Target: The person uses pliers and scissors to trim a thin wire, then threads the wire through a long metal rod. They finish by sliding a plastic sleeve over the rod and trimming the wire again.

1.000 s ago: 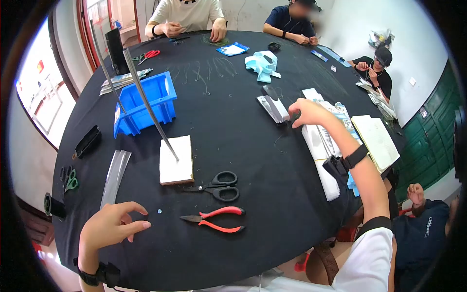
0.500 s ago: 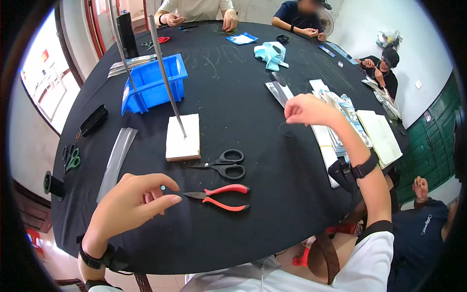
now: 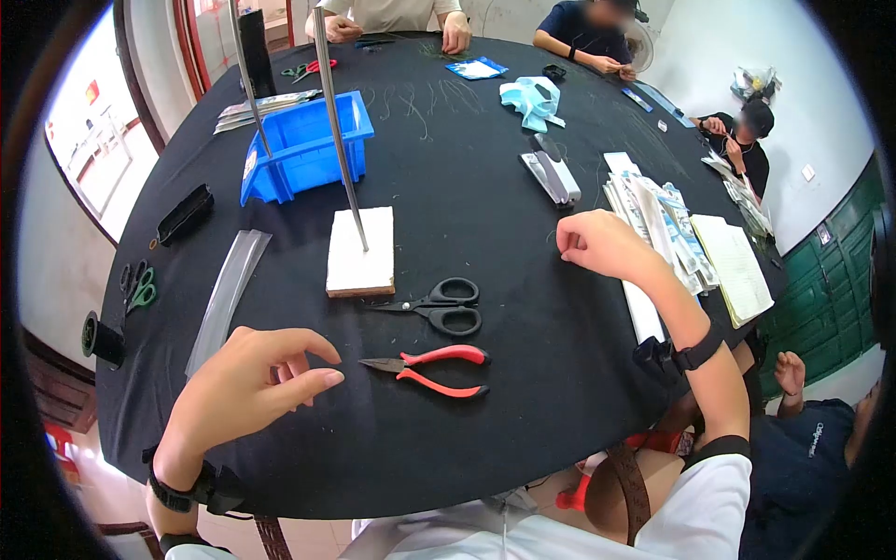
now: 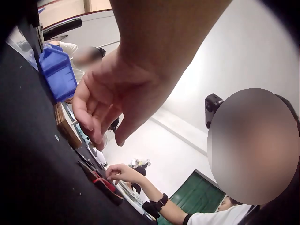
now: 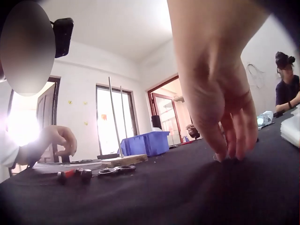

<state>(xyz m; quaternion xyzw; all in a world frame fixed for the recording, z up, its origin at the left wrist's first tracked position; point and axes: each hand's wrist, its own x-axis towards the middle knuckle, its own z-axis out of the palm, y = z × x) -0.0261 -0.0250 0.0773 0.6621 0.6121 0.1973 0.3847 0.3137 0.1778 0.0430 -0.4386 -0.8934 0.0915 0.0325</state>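
My left hand (image 3: 245, 383) hovers over the near left of the black cloth, fingers loosely bent and thumb apart, holding nothing. Red-handled pliers (image 3: 425, 371) lie right of it, below black scissors (image 3: 439, 306). At the right, my right hand (image 3: 607, 245) points down beside white strips (image 3: 644, 313), just below a stapler (image 3: 553, 175). In the right wrist view the fingers of my right hand (image 5: 225, 112) are fairly straight, tips low at the cloth; nothing shows between them. A thin thread (image 3: 549, 239) lies near these fingertips in the head view.
A white block (image 3: 361, 266) with a metal rod stands at centre left, a blue bin (image 3: 313, 154) behind it. Clear strips (image 3: 224, 299), green scissors (image 3: 142, 287) and a black spool (image 3: 103, 343) lie left. A notebook (image 3: 733, 266) lies right; other people sit around the table.
My right hand has moved down and away from the stapler, which shows fully now. My left hand has come in toward the pliers. The head view has shifted slightly.
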